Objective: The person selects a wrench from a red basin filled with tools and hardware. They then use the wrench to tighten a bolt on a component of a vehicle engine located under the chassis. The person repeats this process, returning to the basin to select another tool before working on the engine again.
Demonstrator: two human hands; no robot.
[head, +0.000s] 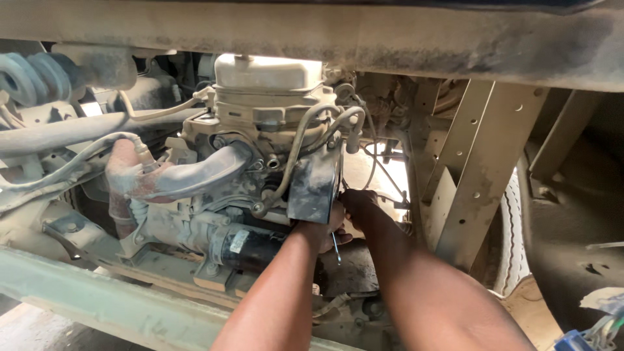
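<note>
Both my arms reach up into a dusty engine under a vehicle. My left hand (330,227) is behind a dark metal bracket (313,185) and grips a slim metal tool (336,248) whose shaft hangs down below the hand. My right hand (359,200) is just to its right, fingers curled deep behind the bracket; what it touches is hidden. Above them sits a pale engine unit with a white reservoir (266,73) and grey hoses (305,133). A black cylindrical starter motor (246,247) lies to the left of my left wrist.
A dusty frame rail (312,32) runs across the top. A perforated metal cross member (478,162) stands to the right, with a tyre (513,240) behind it. A thick bent pipe (188,175) and a coil spring (32,75) are on the left. A pale beam (97,299) crosses the bottom left.
</note>
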